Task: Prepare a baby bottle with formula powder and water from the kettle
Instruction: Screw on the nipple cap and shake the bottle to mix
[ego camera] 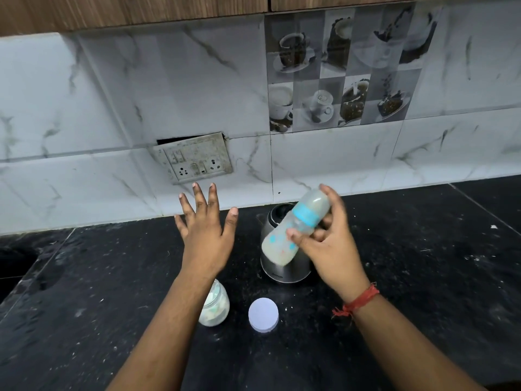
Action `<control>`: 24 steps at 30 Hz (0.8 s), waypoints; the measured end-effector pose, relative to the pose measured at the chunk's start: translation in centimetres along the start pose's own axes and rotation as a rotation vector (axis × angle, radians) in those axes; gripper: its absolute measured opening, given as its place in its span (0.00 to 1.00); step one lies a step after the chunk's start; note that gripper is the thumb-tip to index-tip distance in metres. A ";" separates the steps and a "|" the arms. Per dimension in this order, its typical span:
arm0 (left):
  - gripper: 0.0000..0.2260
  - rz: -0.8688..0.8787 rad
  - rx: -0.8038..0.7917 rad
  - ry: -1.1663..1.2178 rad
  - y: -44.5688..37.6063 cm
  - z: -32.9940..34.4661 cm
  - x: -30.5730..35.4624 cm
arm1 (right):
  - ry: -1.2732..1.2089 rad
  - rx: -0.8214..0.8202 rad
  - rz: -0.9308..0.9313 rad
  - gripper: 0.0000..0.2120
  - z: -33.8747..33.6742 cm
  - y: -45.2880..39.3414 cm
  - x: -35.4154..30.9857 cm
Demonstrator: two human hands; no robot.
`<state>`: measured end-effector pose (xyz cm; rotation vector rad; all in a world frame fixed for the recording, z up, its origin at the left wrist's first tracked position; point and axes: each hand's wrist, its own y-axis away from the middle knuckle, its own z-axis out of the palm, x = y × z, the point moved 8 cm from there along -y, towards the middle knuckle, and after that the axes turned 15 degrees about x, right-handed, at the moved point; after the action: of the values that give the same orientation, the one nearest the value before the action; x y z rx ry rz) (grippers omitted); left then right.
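Observation:
My right hand (329, 241) grips a baby bottle (282, 246) with a blue collar, capped and tilted, its base down-left and its cap up-right. The bottle holds milky white liquid and looks motion-blurred. It hangs in front of a steel kettle (284, 273) standing on the black counter. My left hand (207, 231) hovers above the counter to the left of the kettle, fingers spread and straight, holding nothing. A clear jar of formula powder (218, 304) stands uncovered near my left forearm, partly hidden by it. Its white lid (263, 314) lies flat to the right of the jar.
The black stone counter (408, 263) runs along a marble-tiled wall with a switch and socket plate (194, 160). A dark opening (14, 263) cuts into the counter at far left. Wooden cabinets hang overhead.

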<state>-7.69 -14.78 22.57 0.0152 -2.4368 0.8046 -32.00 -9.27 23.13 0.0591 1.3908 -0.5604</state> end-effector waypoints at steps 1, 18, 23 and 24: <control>0.38 0.001 0.001 0.000 0.1 -0.1 0.0 | -0.071 0.093 0.003 0.43 -0.8 -0.3 -0.2; 0.36 -0.007 -0.021 -0.034 2.1 -1.4 -0.1 | -0.160 0.201 0.018 0.43 -2.1 2.1 -0.9; 0.36 -0.001 -0.029 -0.037 2.6 -1.8 0.0 | -0.067 0.013 0.098 0.42 -0.5 3.6 -0.1; 0.36 -0.001 -0.030 -0.038 2.6 -1.9 0.0 | -0.107 0.106 0.090 0.42 -1.2 3.3 -0.5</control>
<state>-7.20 -11.59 22.37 0.0202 -2.4844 0.7738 -31.81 -5.79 22.38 0.1746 1.2473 -0.5540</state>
